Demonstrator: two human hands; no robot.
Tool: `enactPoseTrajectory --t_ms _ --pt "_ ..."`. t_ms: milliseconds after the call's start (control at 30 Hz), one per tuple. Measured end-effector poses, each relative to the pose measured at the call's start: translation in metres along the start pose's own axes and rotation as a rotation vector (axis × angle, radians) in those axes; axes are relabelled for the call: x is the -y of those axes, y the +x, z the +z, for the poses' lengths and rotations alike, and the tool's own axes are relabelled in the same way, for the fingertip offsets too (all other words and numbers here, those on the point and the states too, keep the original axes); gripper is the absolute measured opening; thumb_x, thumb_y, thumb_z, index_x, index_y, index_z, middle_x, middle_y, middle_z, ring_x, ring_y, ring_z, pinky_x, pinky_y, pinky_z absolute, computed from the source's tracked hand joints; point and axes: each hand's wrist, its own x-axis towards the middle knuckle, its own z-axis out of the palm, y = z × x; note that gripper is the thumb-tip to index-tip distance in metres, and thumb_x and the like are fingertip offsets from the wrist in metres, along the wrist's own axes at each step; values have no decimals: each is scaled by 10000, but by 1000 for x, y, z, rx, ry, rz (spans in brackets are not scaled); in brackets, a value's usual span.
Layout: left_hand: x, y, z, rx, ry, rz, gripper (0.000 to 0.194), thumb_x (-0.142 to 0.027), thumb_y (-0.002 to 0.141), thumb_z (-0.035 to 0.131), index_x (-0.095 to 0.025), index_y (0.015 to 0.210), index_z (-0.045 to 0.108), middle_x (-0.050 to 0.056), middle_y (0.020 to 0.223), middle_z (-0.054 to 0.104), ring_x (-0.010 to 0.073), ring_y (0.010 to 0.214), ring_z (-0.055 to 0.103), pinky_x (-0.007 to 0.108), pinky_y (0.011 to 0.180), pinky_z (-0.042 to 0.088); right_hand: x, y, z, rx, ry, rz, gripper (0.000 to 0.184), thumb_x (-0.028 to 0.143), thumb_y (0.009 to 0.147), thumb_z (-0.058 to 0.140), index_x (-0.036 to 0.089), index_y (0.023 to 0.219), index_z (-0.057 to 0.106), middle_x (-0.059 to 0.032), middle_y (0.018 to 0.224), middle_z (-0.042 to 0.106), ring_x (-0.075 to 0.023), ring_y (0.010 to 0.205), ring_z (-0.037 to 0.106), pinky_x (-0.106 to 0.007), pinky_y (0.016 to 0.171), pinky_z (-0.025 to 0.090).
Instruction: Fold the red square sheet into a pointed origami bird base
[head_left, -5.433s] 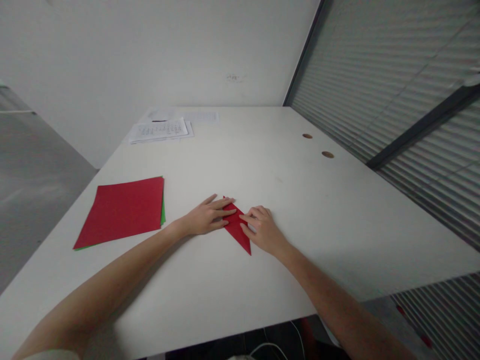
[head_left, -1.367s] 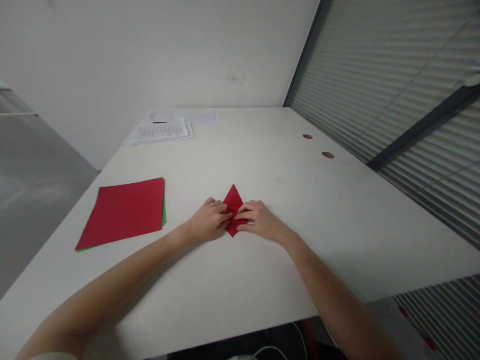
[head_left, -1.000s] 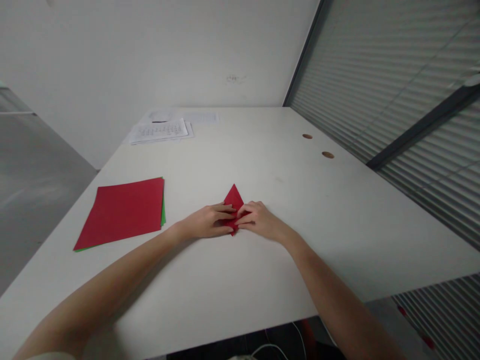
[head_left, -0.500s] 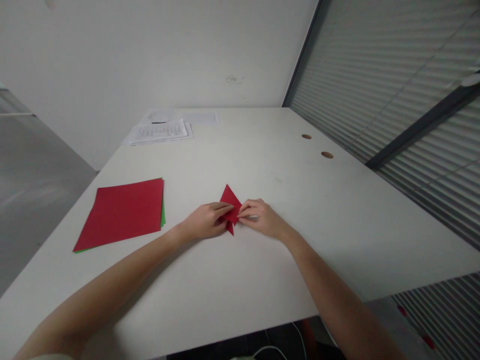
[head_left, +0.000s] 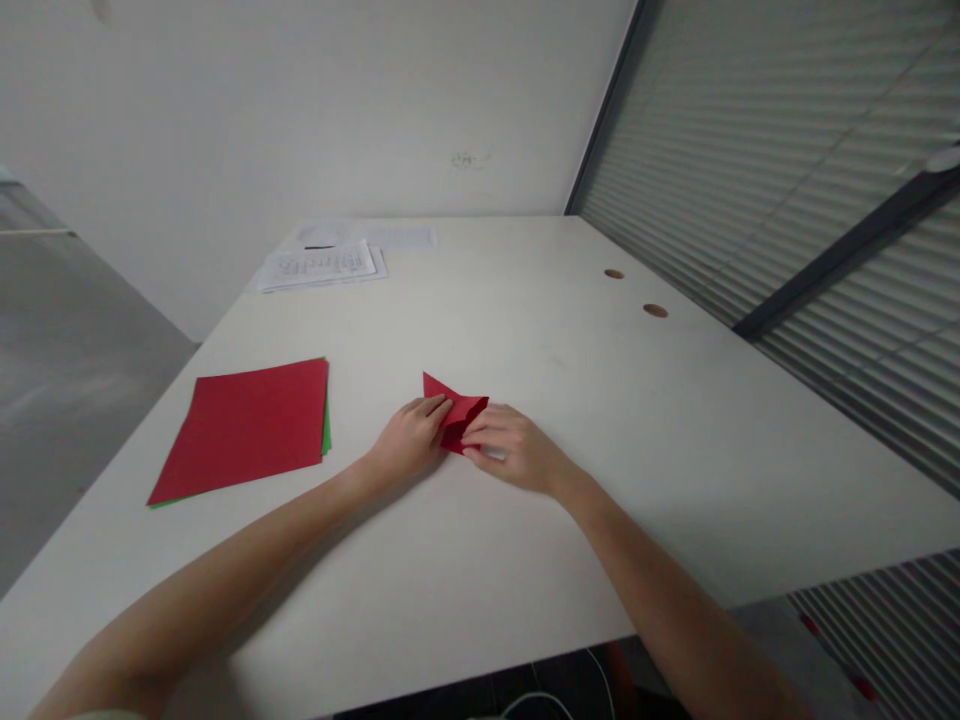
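Observation:
A small piece of folded red paper (head_left: 459, 408) is between my two hands over the middle of the table. My left hand (head_left: 411, 432) grips its left side, fingers lying over the top of the paper. On the opposite side, my right hand (head_left: 514, 445) has its fingertips on the lower right part, where a fold stands open and shows a darker inside. One pointed corner sticks out at the far left. My fingers hide part of the paper's lower edge.
Red sheets (head_left: 247, 425) with green ones beneath lie to the left on the white table (head_left: 480, 560). Written papers (head_left: 322, 265) rest at the back left. Two round holes (head_left: 655, 311) pierce the tabletop near the blinds (head_left: 787, 180) at right.
The folded paper has turned, its far point swinging left, and a fold on its right has opened. My right hand has shifted slightly, with its fingers now at the opened fold.

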Motion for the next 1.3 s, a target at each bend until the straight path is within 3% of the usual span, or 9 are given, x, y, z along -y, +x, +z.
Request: enactPoseTrajectory --t_ms 133,267,433,533,800,967,1100,1300 --pt "-8 0 -3 -43 -47 -35 322 -160 932 456 -92 1213 595 172 1213 651 279 1065 643 428 925 537 0 -2 7 166 -85 67 203 308 916 579 195 1013 718 -89 1080 711 -236 1038 599 -437 957 443" --pt "-10 2 -11 -29 -143 -42 374 -337 927 531 -122 1224 602 158 1175 674 278 1023 661 418 898 547 0 -4 8 290 -190 176 366 485 868 618 203 1083 706 -112 1184 676 -301 1142 534 -496 990 401" --pt "15 8 -4 -74 -204 14 290 -140 901 466 -133 1091 685 144 1112 702 244 1011 668 402 917 541 1 -4 6 335 -272 202 571 587 858 580 196 1274 613 -132 1315 600 -328 1196 483 -491 1014 369" --pt "26 8 3 -59 -186 93 253 -159 888 506 -141 1030 714 159 1180 679 272 1122 630 449 992 501 2 -3 5 361 -298 241 613 608 847 580 165 1271 610 -156 1304 604 -342 1195 487 -489 1009 368" --pt "33 7 3 -48 -248 102 316 -156 879 513 -128 1160 655 151 1075 705 246 994 662 415 891 548 2 -4 12 449 -411 273 704 706 824 520 149 1246 607 -180 1308 599 -369 1256 469 -517 1071 289" --pt "37 8 9 -94 -273 109 358 -116 861 501 -137 1188 645 172 1198 659 255 1078 632 435 938 525 5 -4 19 470 -412 270 759 738 815 495 132 1262 593 -194 1307 598 -364 1313 427 -499 1118 220" --pt "36 7 10 -97 -238 94 457 -61 834 468 -127 1272 580 154 1160 678 250 1060 624 453 949 504 5 -5 20 459 -394 291 809 757 807 480 126 1307 553 -206 1316 586 -376 1277 460 -516 1101 240" --pt "32 7 9 -65 -271 83 498 -78 833 460 -119 1325 527 141 1129 682 241 1049 617 451 953 491 4 -6 20 456 -280 270 637 696 830 525 170 1168 645 -160 1181 673 -343 1169 558 -495 1044 334"
